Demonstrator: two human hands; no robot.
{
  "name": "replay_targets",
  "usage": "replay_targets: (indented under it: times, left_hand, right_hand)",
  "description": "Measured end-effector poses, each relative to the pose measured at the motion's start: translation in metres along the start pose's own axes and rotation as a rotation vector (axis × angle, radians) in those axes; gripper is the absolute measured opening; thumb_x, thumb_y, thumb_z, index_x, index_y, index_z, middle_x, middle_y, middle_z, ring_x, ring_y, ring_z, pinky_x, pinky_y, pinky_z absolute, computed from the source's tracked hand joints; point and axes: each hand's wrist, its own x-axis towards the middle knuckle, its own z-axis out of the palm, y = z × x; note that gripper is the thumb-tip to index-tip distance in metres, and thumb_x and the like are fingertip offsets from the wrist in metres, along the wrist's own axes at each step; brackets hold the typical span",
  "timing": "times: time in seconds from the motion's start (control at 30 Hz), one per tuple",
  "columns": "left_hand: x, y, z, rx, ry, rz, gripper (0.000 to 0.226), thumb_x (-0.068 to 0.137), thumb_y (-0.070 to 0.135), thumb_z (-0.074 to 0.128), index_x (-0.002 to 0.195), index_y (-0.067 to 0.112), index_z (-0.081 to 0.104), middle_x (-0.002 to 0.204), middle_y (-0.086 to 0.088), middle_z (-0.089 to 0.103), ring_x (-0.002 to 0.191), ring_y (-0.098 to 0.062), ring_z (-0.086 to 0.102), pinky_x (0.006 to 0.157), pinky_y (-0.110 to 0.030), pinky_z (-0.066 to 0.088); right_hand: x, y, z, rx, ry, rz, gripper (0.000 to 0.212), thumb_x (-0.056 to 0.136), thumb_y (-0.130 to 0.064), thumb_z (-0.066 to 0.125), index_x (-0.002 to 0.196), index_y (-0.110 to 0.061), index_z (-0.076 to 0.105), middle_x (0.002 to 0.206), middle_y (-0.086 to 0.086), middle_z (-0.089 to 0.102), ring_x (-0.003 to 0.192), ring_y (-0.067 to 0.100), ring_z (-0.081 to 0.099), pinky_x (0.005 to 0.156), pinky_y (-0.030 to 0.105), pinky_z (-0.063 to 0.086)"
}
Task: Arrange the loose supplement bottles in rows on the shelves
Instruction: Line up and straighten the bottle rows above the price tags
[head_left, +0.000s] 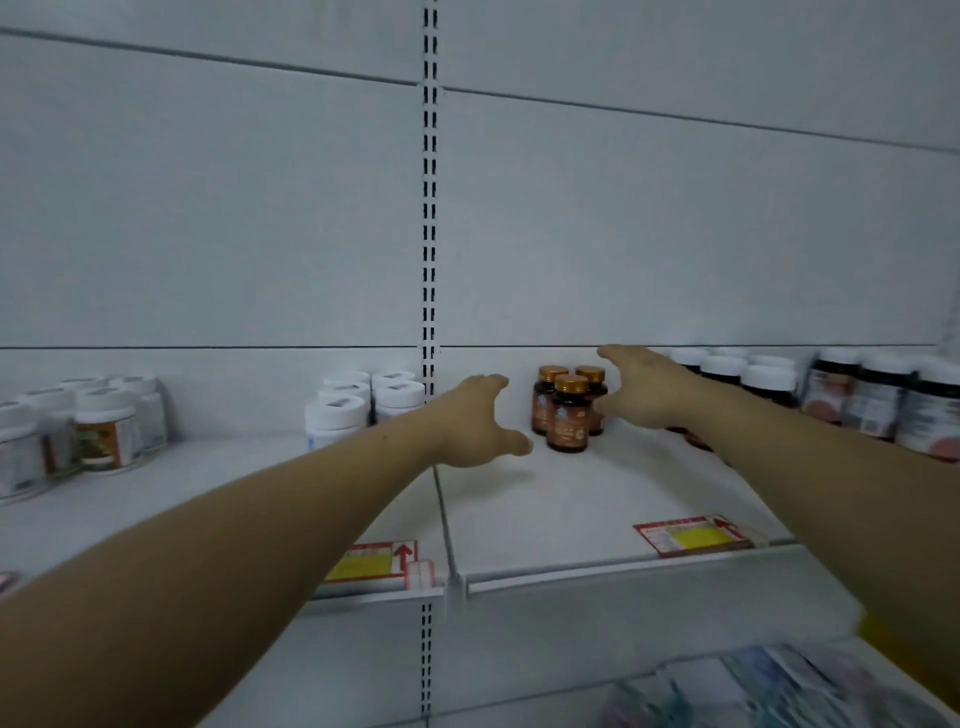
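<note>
Three amber supplement bottles (568, 413) with gold caps stand close together on the white shelf (571, 499), one in front and two behind. My left hand (480, 423) hovers just left of them, fingers spread, touching nothing. My right hand (641, 387) reaches in from the right with its fingers extended, its thumb side close against the right-hand bottle. Neither hand grips a bottle.
White-capped white bottles (358, 405) stand left of the slotted upright (429, 208). Labelled jars (98, 426) sit far left. Dark bottles with white caps (758, 379) and larger labelled ones (883, 400) fill the right. Price tags (693, 535) line the shelf edge. Packets lie below right.
</note>
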Motion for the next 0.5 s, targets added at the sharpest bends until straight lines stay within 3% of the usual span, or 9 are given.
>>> replay_targets:
  times: [0.13, 0.27, 0.37, 0.5]
  left_hand:
    - [0.035, 0.024, 0.029, -0.114, 0.006, -0.121, 0.093, 0.085, 0.041, 0.066, 0.152, 0.018, 0.006, 0.157, -0.004, 0.017, 0.139, -0.025, 0.028, 0.104, -0.031, 0.031]
    - [0.07, 0.048, 0.055, -0.282, 0.053, -0.212, 0.088, 0.087, 0.03, 0.066, 0.149, 0.013, 0.006, 0.142, -0.005, 0.04, 0.126, -0.021, 0.042, 0.086, -0.02, 0.031]
    - [0.089, 0.054, 0.072, -0.344, 0.113, -0.213, 0.085, 0.081, 0.022, 0.072, 0.145, 0.023, 0.016, 0.123, 0.003, 0.049, 0.117, -0.017, 0.05, 0.097, -0.025, 0.039]
    - [0.101, 0.054, 0.086, -0.271, 0.199, -0.255, 0.077, 0.082, 0.021, 0.069, 0.144, 0.024, 0.025, 0.125, 0.0, 0.053, 0.114, -0.02, 0.052, 0.092, -0.024, 0.038]
  right_hand:
    - [0.028, 0.031, 0.01, 0.006, -0.025, -0.051, 0.08, 0.09, -0.033, 0.062, 0.153, -0.021, 0.014, 0.157, 0.007, 0.021, 0.138, 0.027, 0.033, 0.103, 0.032, 0.035]
    - [0.062, 0.056, 0.028, 0.023, -0.077, -0.147, 0.082, 0.089, -0.033, 0.063, 0.152, -0.025, 0.011, 0.148, 0.011, 0.033, 0.127, 0.031, 0.044, 0.099, 0.035, 0.042]
    - [0.082, 0.068, 0.042, 0.038, -0.061, -0.256, 0.073, 0.085, -0.032, 0.066, 0.144, -0.026, 0.024, 0.128, 0.01, 0.051, 0.105, 0.026, 0.055, 0.086, 0.034, 0.046]
    - [0.093, 0.079, 0.053, 0.041, 0.036, -0.334, 0.054, 0.088, -0.024, 0.059, 0.134, -0.026, 0.031, 0.115, 0.009, 0.051, 0.095, 0.027, 0.055, 0.076, 0.036, 0.046]
